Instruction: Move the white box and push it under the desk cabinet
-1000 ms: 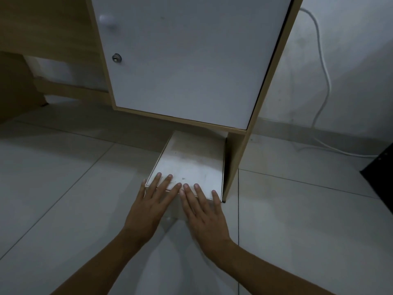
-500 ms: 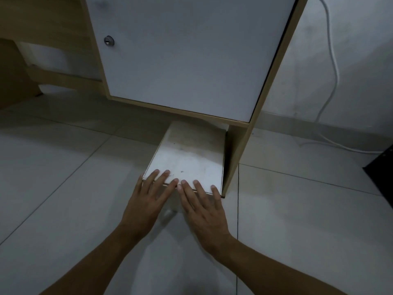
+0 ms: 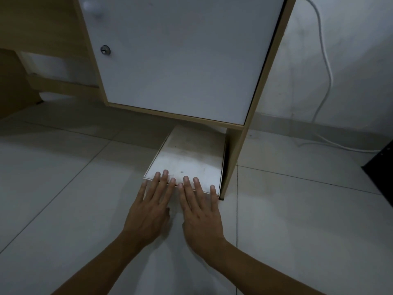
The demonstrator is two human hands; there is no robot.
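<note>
A flat white box (image 3: 189,158) lies on the tiled floor, its far part under the desk cabinet (image 3: 180,60) and its near part sticking out. Its right side runs close along the cabinet's wooden side panel (image 3: 234,158). My left hand (image 3: 151,211) and my right hand (image 3: 200,211) lie side by side, flat, with fingers spread. Their palms press against the box's near edge and the fingertips rest on its top. Neither hand grips anything.
The cabinet has a white door with a small round lock (image 3: 105,50). A white cable (image 3: 325,67) hangs down the wall at right and runs along the floor. A dark object (image 3: 382,167) sits at the right edge. Pale floor tiles (image 3: 63,188) spread to the left.
The box has slid a little farther under the cabinet, and both hands have followed it forward, still flat against its near edge.
</note>
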